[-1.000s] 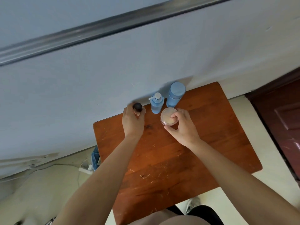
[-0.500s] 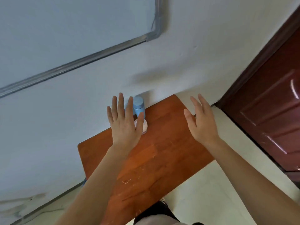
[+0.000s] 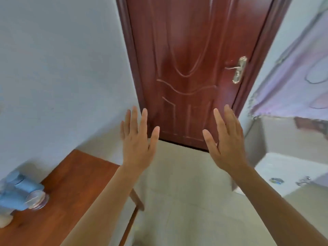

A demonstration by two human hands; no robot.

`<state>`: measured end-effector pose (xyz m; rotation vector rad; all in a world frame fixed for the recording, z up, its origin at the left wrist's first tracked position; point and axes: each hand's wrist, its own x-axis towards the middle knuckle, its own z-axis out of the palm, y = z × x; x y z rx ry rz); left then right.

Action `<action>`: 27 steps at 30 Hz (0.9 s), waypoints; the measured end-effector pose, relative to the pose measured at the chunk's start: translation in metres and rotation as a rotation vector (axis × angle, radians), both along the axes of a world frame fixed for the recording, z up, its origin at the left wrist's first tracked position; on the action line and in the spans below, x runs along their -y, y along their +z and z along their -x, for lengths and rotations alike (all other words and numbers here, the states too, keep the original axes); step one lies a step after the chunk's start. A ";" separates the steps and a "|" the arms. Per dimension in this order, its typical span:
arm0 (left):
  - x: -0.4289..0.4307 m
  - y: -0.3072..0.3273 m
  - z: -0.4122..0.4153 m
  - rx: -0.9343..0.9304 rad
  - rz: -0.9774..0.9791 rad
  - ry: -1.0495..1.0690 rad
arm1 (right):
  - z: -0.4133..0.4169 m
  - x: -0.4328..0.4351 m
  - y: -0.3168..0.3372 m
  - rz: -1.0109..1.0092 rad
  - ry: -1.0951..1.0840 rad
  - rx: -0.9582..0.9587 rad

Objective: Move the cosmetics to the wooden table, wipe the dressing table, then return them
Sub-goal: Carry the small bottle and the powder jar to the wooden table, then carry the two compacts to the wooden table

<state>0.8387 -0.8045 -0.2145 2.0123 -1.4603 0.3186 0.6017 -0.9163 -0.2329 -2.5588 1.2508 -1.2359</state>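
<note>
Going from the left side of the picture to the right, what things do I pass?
Blue bottles → round jar → left hand → right hand → white tabletop.

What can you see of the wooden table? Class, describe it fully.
The wooden table is reddish-brown with a glossy top. It sits at the lower left of the view, against the pale wall. One slanting leg shows under its right edge. Blurred blue bottles and a round clear jar stand on it near the wall.
</note>
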 end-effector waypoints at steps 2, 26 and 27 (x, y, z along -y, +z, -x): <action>0.034 0.005 0.065 -0.012 -0.007 -0.124 | 0.072 0.008 0.004 -0.042 -0.126 0.034; 0.465 -0.020 0.517 -0.053 -0.140 -1.020 | 0.504 0.258 -0.017 -0.173 -0.822 -0.079; 0.478 -0.022 0.529 -0.050 -0.149 -1.034 | 0.516 0.266 -0.020 -0.186 -0.840 -0.074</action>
